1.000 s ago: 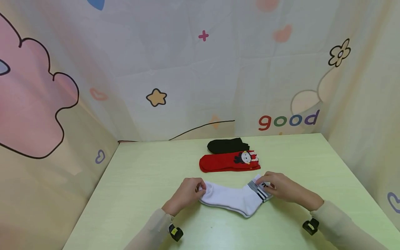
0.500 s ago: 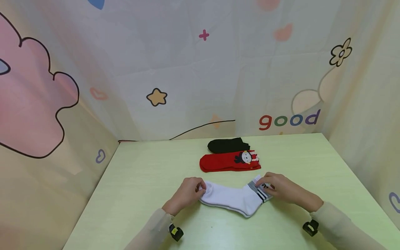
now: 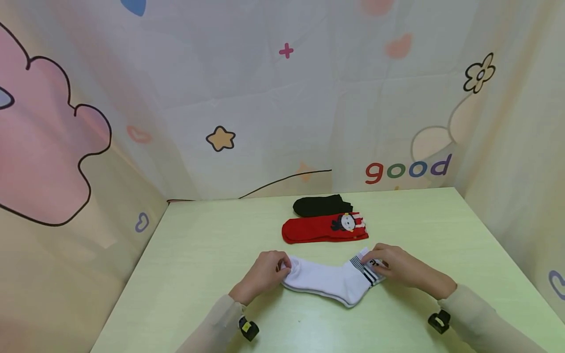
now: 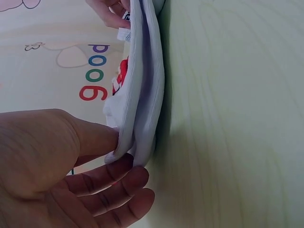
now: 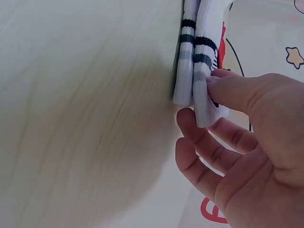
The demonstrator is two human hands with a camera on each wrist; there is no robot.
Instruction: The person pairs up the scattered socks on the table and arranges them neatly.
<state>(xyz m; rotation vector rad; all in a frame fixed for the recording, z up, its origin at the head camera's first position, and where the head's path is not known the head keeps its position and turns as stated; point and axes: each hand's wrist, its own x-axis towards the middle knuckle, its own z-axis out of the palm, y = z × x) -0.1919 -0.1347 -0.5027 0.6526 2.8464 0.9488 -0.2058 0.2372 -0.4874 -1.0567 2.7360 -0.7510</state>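
A pair of white socks (image 3: pixel 320 278) with black-striped cuffs lies flat on the table, one sock on top of the other. At the toe end, my left hand (image 3: pixel 265 271) pinches the upper sock between thumb and forefinger; the left wrist view shows the gap between the two sock layers (image 4: pixel 151 80). My right hand (image 3: pixel 400 264) holds the cuff end. In the right wrist view its thumb presses on the upper cuff (image 5: pixel 205 90), and the fingers curl below the cuff's edge.
Behind the white pair lies a red pair of socks (image 3: pixel 309 229) with a cartoon figure near the cuff. A black pair of socks (image 3: pixel 315 206) lies just beyond it, towards the back edge. A printed curtain (image 3: pixel 265 98) encloses the pale green table (image 3: pixel 198 294).
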